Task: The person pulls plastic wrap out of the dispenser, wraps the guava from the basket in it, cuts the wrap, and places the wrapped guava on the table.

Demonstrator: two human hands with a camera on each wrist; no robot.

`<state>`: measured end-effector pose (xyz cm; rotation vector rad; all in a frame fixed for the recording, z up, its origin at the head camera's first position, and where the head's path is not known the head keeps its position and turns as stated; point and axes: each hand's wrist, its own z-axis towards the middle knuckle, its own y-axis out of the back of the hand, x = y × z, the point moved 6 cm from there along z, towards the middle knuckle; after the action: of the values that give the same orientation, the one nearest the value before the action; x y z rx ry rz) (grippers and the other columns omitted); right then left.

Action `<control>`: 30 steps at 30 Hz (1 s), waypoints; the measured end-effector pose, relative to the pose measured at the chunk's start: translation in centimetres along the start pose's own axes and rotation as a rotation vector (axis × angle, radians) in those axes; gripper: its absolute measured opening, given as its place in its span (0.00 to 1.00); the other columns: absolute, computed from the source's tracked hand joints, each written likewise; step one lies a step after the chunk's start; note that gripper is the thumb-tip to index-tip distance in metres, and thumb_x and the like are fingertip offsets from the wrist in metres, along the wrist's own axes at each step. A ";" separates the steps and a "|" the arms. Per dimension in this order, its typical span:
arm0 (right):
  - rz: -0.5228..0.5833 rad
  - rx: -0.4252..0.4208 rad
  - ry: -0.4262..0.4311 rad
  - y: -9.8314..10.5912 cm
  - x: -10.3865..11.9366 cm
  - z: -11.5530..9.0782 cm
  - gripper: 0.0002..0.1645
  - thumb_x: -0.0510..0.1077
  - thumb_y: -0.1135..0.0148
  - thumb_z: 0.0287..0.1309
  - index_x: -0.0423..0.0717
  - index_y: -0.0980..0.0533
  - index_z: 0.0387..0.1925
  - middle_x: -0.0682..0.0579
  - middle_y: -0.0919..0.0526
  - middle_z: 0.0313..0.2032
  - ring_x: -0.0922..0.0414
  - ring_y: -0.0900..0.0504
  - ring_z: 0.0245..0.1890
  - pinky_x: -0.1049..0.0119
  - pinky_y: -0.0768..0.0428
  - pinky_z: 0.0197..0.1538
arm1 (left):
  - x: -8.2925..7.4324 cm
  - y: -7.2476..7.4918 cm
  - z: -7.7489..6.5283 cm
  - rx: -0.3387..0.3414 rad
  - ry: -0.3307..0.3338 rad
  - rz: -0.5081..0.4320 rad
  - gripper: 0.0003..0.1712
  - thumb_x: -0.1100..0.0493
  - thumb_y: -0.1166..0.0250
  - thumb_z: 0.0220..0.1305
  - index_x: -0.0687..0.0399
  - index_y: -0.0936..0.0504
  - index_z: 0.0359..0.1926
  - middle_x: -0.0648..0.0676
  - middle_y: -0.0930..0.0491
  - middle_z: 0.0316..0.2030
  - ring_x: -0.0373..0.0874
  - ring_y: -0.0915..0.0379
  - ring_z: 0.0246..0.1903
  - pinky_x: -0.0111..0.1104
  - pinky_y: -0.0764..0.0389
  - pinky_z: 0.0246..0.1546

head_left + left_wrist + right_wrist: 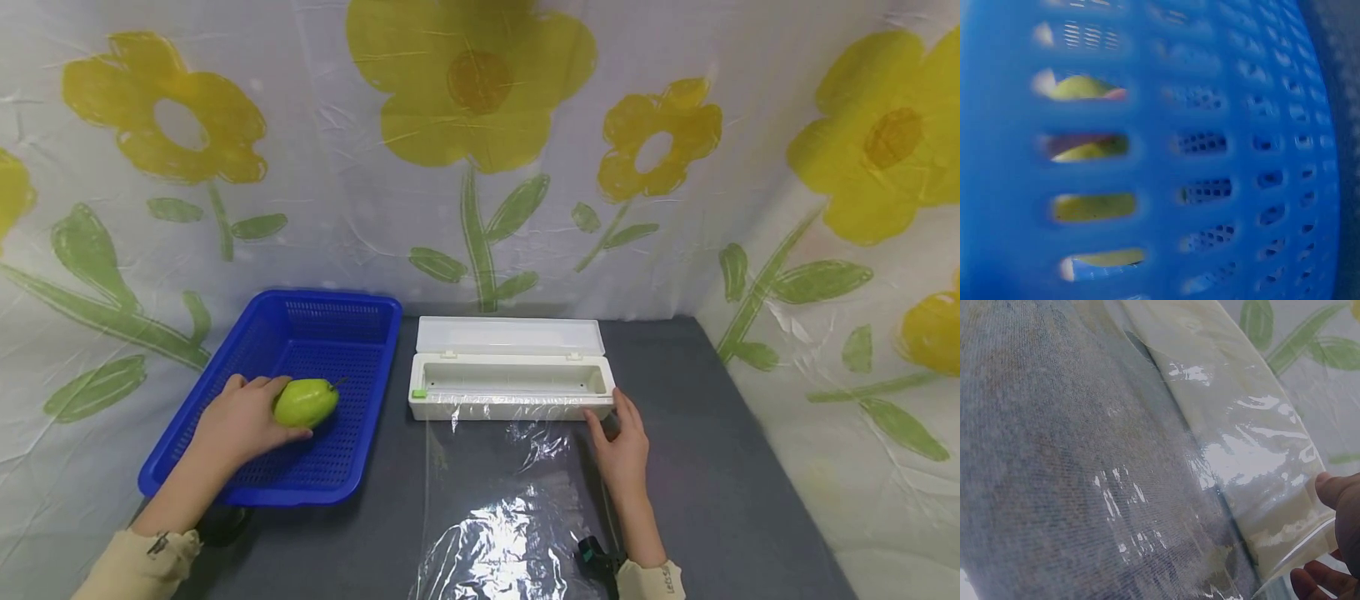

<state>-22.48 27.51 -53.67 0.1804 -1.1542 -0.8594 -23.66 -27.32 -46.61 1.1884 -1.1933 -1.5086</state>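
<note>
My left hand (242, 419) grips a green pear (306, 402) with a thin dark stem, over the inside of the blue perforated basket (397, 333). Through the basket's slots the left wrist view shows parts of the pear (1094, 207). My right hand (624, 446) holds the right end of a white cling film dispenser (510, 410), thumb at its front and fingers at its side. The dispenser's lid (510, 335) stands open, tilted back. Clear film (480, 467) runs over its front edge toward me. In the right wrist view, my fingers (1329, 581) are at the dispenser's corner.
A dark grey table (697, 467) carries the basket at left and the dispenser at the middle. A green slider (419, 393) sits at the dispenser's left front. Behind and beside the table hangs a white curtain (315, 208) with yellow flowers.
</note>
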 end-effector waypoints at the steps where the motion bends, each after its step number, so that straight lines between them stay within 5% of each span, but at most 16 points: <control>1: 0.000 -0.001 0.003 0.0 0.0 0.0 0.40 0.36 0.25 0.64 0.28 0.31 0.72 0.31 0.25 0.68 0.33 0.18 0.60 0.44 0.13 0.43 | 0.1 0.1 -0.1 0.008 0.006 -0.002 0.57 0.33 0.16 0.44 0.69 0.21 0.64 0.71 0.17 0.50 0.66 0.29 0.41 0.59 0.21 0.36; 13: 0.005 -0.007 0.014 -0.1 0.0 -0.1 0.40 0.37 0.26 0.65 0.28 0.31 0.73 0.31 0.25 0.68 0.34 0.18 0.58 0.43 0.13 0.42 | -0.8 2.9 -1.4 -0.025 0.036 -0.042 0.61 0.30 0.17 0.44 0.68 0.23 0.68 0.72 0.19 0.56 0.67 0.30 0.44 0.59 0.21 0.34; 30: 0.014 -0.048 0.019 0.1 -0.4 -0.2 0.31 0.34 0.32 0.69 0.31 0.27 0.70 0.33 0.23 0.66 0.37 0.17 0.56 0.42 0.15 0.43 | -6.0 7.5 -1.6 -0.156 -0.029 -0.057 0.57 0.32 0.16 0.44 0.64 0.21 0.68 0.68 0.17 0.55 0.62 0.30 0.46 0.57 0.20 0.35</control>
<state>-22.36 27.77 -53.99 0.1404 -1.1153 -0.8703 -20.51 -23.09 -38.38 1.1073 -1.0481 -1.6351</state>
